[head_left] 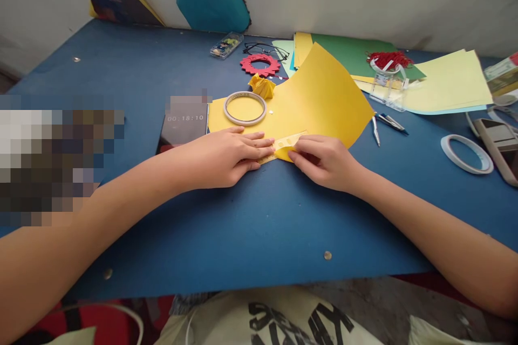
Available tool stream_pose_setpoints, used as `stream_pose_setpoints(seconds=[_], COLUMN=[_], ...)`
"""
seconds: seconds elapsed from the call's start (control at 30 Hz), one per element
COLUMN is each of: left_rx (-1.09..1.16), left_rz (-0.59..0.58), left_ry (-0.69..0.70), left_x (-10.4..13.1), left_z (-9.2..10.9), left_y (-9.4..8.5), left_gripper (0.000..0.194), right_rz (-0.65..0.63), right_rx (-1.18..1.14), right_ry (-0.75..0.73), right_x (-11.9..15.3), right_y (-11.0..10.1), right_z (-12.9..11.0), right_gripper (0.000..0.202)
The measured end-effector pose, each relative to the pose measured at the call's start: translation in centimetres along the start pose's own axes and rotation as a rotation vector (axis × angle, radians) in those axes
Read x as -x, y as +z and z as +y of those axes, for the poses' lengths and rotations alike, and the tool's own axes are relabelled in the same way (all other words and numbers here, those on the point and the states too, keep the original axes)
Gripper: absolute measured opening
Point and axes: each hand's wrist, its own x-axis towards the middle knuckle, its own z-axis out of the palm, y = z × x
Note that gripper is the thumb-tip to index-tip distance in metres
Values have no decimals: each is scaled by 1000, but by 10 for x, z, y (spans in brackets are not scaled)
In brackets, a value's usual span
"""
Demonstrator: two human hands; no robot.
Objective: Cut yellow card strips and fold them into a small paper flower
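A large sheet of yellow paper (326, 94) lies on the blue table, its far right part curling up. Across its near edge runs a clear plastic ruler (283, 143). My left hand (238, 156) lies flat with fingers stretched out, pressing on the ruler and paper. My right hand (327, 161) is closed in a pinch on the paper's near edge, where a small strip is lifted against the ruler. A roll of double-sided tape (225, 114) rests on the sheet beyond my left hand, with a folded yellow paper piece (262, 86) behind it.
A phone showing a timer (184, 126) lies left of the sheet. Behind are a red paper ring (260, 65), glasses (279, 53) and a clear box (227, 45). Rightward lie pens (390, 123), coloured sheets (449, 81), red strings (390, 59) and another tape roll (447, 153).
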Motion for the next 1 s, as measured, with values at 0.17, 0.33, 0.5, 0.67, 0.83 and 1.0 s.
stream_pose_setpoints(seconds=[0.17, 0.33, 0.5, 0.67, 0.83, 1.0], left_rx=[-7, -3, 49, 328, 865, 852], left_rz=[-11, -7, 89, 467, 403, 360], left_ry=[-6, -1, 35, -107, -411, -445], left_x=[0, 0, 0, -4, -6, -7], left_z=[1, -1, 1, 26, 47, 51], left_y=[0, -2, 5, 10, 7, 6], left_gripper=[43, 44, 41, 31, 38, 25], right_rz=[97, 162, 275, 408, 310, 259], right_rx=[59, 85, -56, 5, 168, 213], right_ry=[221, 277, 361, 62, -301, -358], right_x=[2, 0, 0, 7, 11, 8], right_y=[-3, -7, -7, -8, -11, -11], right_z=[8, 11, 9, 1, -8, -11], right_gripper=[34, 36, 36, 17, 22, 36])
